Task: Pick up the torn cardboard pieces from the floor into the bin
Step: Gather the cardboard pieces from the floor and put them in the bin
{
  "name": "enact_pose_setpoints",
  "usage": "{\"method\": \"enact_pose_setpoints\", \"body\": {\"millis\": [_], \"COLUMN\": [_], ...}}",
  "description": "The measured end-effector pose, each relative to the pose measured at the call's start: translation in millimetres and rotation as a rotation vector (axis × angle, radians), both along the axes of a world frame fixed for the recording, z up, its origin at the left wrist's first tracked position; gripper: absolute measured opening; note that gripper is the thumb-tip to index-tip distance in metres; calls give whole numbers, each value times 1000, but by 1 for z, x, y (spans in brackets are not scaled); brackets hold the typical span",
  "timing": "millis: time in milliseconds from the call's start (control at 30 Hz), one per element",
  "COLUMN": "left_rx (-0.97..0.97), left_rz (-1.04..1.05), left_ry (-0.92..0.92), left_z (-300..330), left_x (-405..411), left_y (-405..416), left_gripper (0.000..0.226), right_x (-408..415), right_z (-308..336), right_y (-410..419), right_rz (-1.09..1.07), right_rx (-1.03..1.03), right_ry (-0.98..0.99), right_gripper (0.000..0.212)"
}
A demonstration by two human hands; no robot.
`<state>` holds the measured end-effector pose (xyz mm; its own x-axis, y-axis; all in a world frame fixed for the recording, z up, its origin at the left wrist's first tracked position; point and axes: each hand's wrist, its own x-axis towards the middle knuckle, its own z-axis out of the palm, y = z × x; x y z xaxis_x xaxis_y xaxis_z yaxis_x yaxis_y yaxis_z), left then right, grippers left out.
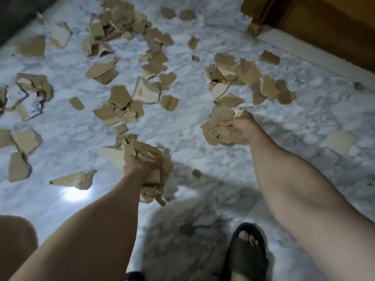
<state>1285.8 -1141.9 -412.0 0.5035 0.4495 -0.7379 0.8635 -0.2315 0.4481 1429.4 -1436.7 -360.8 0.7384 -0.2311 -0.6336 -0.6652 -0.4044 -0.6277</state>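
White marble floor point(182, 126) strewn with torn cardboard pieces point(119, 102) from nine to one o'clock. Left hand point(140, 165), arm outstretched, is clenched around a cardboard bundle point(152, 179); right hand point(241, 124) clutches another wad point(219, 128). No legible writing.

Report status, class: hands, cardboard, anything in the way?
Left hand and right hand each shut on a cardboard bundle. Many torn pieces on marble floor. Bin not in view. Nothing blocking.
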Motion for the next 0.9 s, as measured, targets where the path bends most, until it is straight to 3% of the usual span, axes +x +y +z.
{"method": "enact_pose_setpoints", "body": {"millis": [100,200,267,433,633,733,900], "left_rx": [58,233,348,386,313,284,220], "left_rz": [268,301,299,415,478,442,384], "left_ry": [48,96,108,74,161,169,189], "left_z": [-17,-25,-27,-28,-28,-30,-28], "left_x": [-35,-44,-47,-54,-61,-64,-61], "left_y": [-5,-20,-29,-37,-31,-24,-16], "left_gripper": [79,91,90,88,92,101,99], "right_x": [20,39,39,34,16,7,-30], "right_z": [-33,-63,-77,-87,-76,-61,-24], "right_y": [2,1,4,5,6,14,31], "right_rz": [46,89,97,114,179,202,541], "right_rx": [-31,-24,-42,-114,-234,-83,-59], "right_ry": [53,83,115,82,72,52,215], "right_gripper": [92,119,124,121,103,103,100]}}
